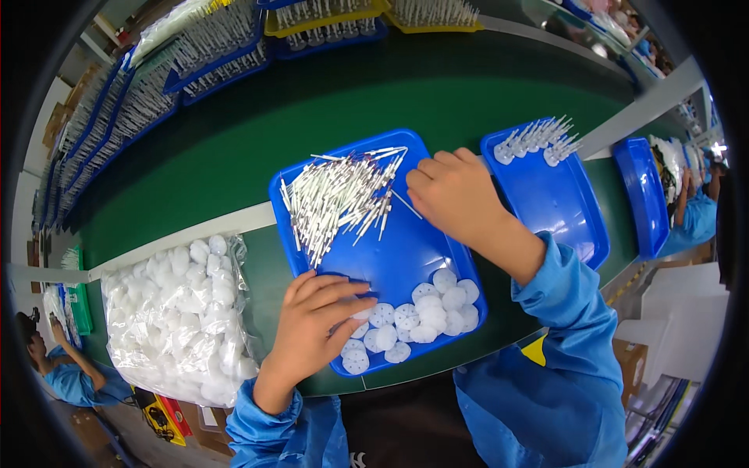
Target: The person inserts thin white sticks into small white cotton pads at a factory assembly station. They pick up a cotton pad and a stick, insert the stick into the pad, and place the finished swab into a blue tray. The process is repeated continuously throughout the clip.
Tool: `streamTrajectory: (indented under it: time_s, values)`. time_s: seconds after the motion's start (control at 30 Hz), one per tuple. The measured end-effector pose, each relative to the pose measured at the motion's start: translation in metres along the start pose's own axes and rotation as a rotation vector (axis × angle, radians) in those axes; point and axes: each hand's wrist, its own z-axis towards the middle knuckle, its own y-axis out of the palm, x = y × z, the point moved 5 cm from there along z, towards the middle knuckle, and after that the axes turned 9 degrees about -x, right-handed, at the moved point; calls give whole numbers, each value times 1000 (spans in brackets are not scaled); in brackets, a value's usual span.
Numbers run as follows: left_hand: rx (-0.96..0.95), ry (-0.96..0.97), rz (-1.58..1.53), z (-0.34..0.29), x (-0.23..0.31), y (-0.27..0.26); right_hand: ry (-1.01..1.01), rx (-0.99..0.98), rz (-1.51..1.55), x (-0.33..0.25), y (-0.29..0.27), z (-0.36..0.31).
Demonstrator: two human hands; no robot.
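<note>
A blue tray (390, 261) lies before me on the green work surface. Thin white sticks (337, 199) are heaped in its far left part, and round white perforated discs (425, 312) gather at its near edge. My left hand (316, 316) reaches over the near left rim, a white disc (363, 313) between its index finger and thumb. Curled closed, my right hand (455, 191) is above the tray's far right side. One loose stick (407, 205) shows beside its fingers; the fingertips are hidden, so what they hold is unclear.
A clear bag of white discs (175, 312) sits at left. Right of my tray, another blue tray (558, 203) carries upright disc-and-stick pieces (538, 142). Stacked trays (211, 66) of such pieces line the far left. Co-workers in blue sleeves (694, 218) appear at both sides.
</note>
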Motion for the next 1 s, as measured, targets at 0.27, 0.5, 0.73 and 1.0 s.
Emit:
streamTrajectory:
  time_s: [0.27, 0.5, 0.73, 1.0]
  values:
    - [403, -153, -755, 29, -36, -7, -359, -80, -165, 18, 30, 44]
    - [641, -82, -848, 79, -71, -10, -109, 77, 163, 11, -9, 43]
    - [599, 7, -971, 83, -72, 1, 41, 273, 948, -28, -8, 30]
    - [636, 66, -806, 79, -77, -2, 162, 318, 1092, -26, 11, 13]
